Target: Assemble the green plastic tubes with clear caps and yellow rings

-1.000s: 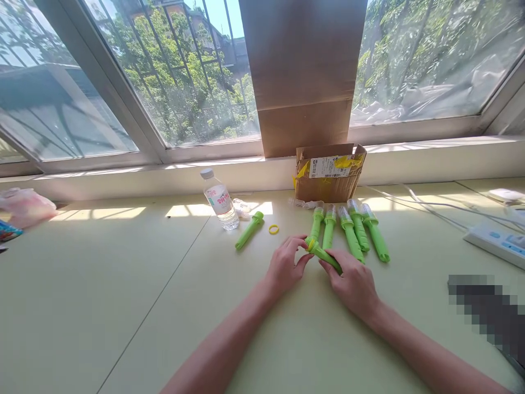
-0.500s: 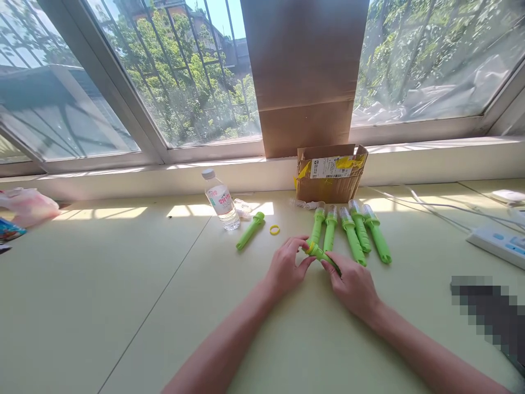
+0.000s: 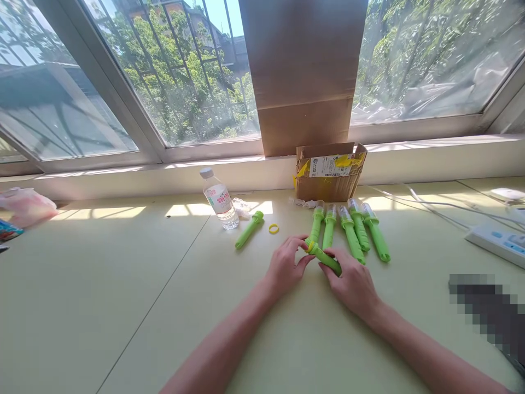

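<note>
My left hand is closed, its fingertips at a yellow ring around the collar of a green plastic handle. From the other side my right hand grips the handle's plain end, thumb and fingers pressed on it. The handle slants down to the right, low over the table. Just beyond my hands lie several green handles with clear caps, side by side. To the left are a loose yellow ring and one green handle without a clear cap.
A water bottle stands at the back left beside crumpled clear plastic. An open cardboard box sits against the window ledge. To the right are a white power strip with cables and a blurred dark object. A pink plastic bag lies far left.
Both hands keep their hold. My right hand has shifted slightly along the handle, so more of its lower end shows. The whole view has moved a little.
</note>
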Demonstrator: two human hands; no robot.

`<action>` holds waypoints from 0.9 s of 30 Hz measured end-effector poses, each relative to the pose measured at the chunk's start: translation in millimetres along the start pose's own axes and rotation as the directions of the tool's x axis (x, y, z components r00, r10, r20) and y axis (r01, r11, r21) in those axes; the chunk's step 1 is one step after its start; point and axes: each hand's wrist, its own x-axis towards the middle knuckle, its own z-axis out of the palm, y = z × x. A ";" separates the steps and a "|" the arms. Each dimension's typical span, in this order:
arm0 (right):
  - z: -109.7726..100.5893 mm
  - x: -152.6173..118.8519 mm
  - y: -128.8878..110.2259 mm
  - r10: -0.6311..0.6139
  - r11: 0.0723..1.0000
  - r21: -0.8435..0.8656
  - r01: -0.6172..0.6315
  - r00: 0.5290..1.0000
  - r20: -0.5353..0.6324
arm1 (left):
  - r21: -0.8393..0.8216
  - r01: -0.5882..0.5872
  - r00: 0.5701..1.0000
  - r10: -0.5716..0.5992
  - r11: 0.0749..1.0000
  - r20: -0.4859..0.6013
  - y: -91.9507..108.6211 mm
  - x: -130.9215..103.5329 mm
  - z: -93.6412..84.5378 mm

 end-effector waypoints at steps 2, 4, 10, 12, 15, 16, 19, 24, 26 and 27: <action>-0.5 -0.1 0.4 0.003 1.000 0.008 -0.003 1.000 -0.005 | 0.004 0.005 1.000 -0.005 1.000 0.001 -0.3 0.0 0.2; -0.9 -0.2 0.7 0.002 1.000 0.021 -0.002 1.000 -0.007 | 0.003 0.009 1.000 -0.009 1.000 0.000 -0.2 0.3 0.3; -0.4 -1.7 -0.1 -0.053 0.997 -0.056 0.052 0.998 -0.017 | 0.000 -0.009 1.000 0.009 1.000 -0.029 3.4 2.0 -0.4; 0.3 -2.5 -0.3 -0.071 0.993 -0.096 0.068 0.997 -0.022 | -0.008 -0.013 0.999 0.013 1.000 -0.031 4.6 2.2 -1.1; 0.8 -2.9 0.0 -0.066 0.992 -0.112 0.064 0.998 -0.012 | -0.019 -0.010 1.000 0.009 1.000 -0.013 4.9 1.8 -1.7; 0.7 -2.7 0.3 -0.055 0.992 -0.111 0.054 0.998 -0.006 | -0.021 -0.008 1.000 0.008 1.000 -0.004 4.5 1.5 -1.6; -0.1 -1.4 0.8 -0.017 0.996 -0.093 0.018 1.000 0.013 | -0.013 0.006 1.000 -0.006 1.000 0.021 2.3 0.6 -0.2; -0.4 0.0 0.1 -0.006 0.999 -0.052 0.007 1.000 0.019 | 0.013 0.016 0.999 -0.016 1.000 0.034 -0.3 0.3 1.5; 0.0 -0.3 -0.6 -0.023 0.998 -0.054 0.022 1.000 -0.012 | 0.018 0.009 1.000 -0.010 1.000 0.026 -0.2 0.6 1.2; 0.2 -0.5 -0.9 -0.028 0.998 -0.057 0.026 0.999 -0.028 | 0.022 0.007 1.000 -0.007 1.000 0.021 0.0 0.7 1.0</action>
